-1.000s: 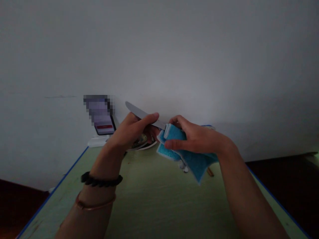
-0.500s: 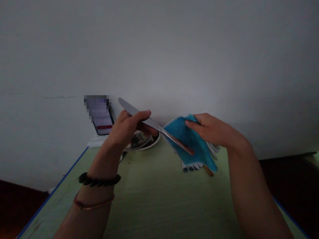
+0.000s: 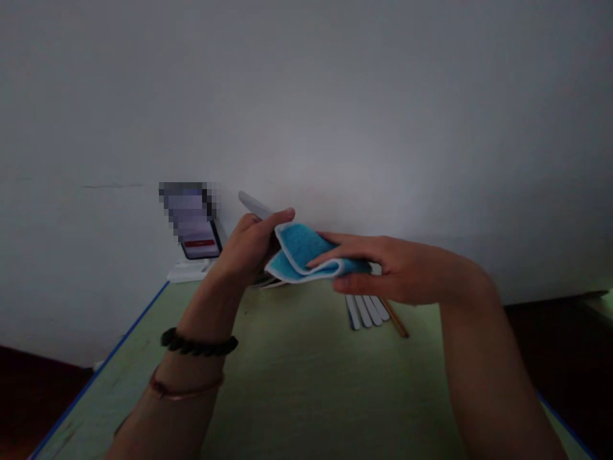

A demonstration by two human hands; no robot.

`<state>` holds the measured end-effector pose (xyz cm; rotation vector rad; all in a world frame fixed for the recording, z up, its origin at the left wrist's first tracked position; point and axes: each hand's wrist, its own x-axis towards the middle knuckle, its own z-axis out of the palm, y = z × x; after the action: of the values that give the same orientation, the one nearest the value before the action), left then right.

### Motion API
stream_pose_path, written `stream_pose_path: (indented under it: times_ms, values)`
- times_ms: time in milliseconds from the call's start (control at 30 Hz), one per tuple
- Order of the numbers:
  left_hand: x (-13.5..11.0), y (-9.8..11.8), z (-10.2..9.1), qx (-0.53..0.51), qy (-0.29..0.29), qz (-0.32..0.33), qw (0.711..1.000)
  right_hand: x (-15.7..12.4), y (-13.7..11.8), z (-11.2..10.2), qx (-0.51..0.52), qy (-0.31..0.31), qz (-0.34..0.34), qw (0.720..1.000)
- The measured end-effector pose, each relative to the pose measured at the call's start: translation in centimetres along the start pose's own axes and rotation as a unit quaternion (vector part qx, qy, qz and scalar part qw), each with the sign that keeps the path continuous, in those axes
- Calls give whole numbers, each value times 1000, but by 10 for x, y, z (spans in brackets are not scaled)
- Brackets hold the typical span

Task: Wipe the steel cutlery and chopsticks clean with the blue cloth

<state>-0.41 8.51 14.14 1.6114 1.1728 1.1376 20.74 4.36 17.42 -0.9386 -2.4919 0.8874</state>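
My left hand (image 3: 245, 248) is closed on a metal table knife (image 3: 253, 204), its rounded blade end pointing up to the left. A blue cloth (image 3: 306, 244) with a white edge is folded over the rest of the knife and hides it. From the right, my right hand (image 3: 405, 268) grips the cloth between thumb and fingers, close beside my left hand. Below the right hand, several metal utensil handles (image 3: 368, 313) lie in a row on the table, with brown chopsticks (image 3: 396, 319) at their right.
A phone (image 3: 198, 223) leans on a white stand (image 3: 189, 271) at the table's back left. Partly hidden behind my left hand is a dish (image 3: 272, 282). The green table (image 3: 306, 383) has blue edges and meets a pale wall (image 3: 335, 115).
My right hand has moved left with the cloth, which now folds around the knife's handle part. The utensils on the table are less covered. My left hand has shifted slightly right.
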Motion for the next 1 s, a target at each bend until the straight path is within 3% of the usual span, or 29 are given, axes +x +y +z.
stream_pose_path:
  times_ms: [67,167,267,467,533,700,867,1000]
  values:
    - [1,1,2,-55,17,-15,998,1,-1,0,13,-19,5,1000]
    - [2,3,6,-149,20,-35,988,4,7,0,30,62,73,995]
    - [2,7,10,-171,-1,-39,984,5,17,0,22,121,126,984]
    - [-4,4,4,-71,-103,-21,992,-1,28,-6,-16,-43,93,995]
    - [-4,-1,-5,-53,-121,-13,991,-6,33,-9,-9,-39,107,993]
    - [-6,-5,-31,1,-93,27,995,-14,43,-11,18,-35,137,990]
    - [-11,7,-32,122,-256,7,959,-8,38,-8,-43,-24,119,992]
    - [-12,6,-32,172,-251,-19,952,-6,35,-7,-72,1,123,990]
